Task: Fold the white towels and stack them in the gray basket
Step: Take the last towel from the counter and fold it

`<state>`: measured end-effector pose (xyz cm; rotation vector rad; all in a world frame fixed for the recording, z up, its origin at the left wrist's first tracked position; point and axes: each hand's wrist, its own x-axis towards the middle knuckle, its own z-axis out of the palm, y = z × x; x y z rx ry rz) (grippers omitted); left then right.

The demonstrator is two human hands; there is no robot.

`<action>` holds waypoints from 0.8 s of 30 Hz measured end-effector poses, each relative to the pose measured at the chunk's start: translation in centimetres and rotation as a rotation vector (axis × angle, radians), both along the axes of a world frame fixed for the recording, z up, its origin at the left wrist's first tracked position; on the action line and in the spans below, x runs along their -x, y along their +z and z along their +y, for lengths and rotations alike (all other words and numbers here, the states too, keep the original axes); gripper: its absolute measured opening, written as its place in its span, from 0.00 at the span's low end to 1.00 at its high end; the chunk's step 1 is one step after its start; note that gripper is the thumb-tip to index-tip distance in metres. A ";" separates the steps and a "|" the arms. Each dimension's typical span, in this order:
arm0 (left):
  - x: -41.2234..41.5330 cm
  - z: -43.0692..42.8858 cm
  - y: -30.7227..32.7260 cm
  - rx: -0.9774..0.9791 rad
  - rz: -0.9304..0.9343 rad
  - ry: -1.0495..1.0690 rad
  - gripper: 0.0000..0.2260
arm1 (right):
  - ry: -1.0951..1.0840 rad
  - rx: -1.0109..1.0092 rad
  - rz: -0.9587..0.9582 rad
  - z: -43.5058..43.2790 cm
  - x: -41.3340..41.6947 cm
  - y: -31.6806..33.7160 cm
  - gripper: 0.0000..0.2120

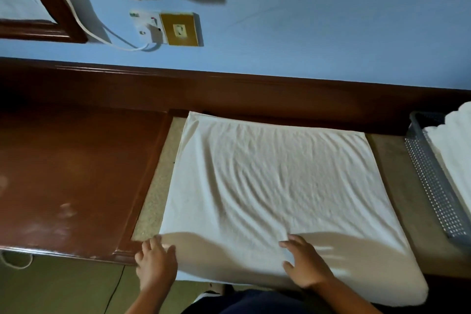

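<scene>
White towel (275,181) under both hands: right hand (305,262) lies flat near its front edge, fingers spread, gripping nothing; left hand (156,260) sits at the near-left corner, fingers slightly curled, can't tell if it pinches the cloth. Towel is spread out, wrinkled, on the beige tabletop (153,199). Gray basket (430,181) stands to the right, apart from it, holding folded white towels (456,150).
</scene>
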<state>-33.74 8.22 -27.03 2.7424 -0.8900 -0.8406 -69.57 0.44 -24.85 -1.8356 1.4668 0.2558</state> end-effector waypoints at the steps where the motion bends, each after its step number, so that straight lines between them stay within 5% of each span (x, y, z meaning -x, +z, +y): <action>1: -0.6 -0.5 -0.1 0.003 -0.010 -0.006 0.24 | 0.008 -0.004 0.004 -0.2 -1.0 0.2 0.26; 7: -3.2 -3.1 -0.5 -0.002 -0.001 -0.076 0.25 | 0.001 0.048 0.073 -1.5 -6.1 0.5 0.31; 13: -5.7 -5.0 -0.5 -0.093 0.087 -0.283 0.11 | 0.021 0.053 0.111 -2.3 -8.7 0.0 0.35; 24: -7.4 -5.5 0.9 -0.208 -0.067 -0.285 0.17 | 0.112 0.119 0.146 -5.0 -12.5 -0.6 0.34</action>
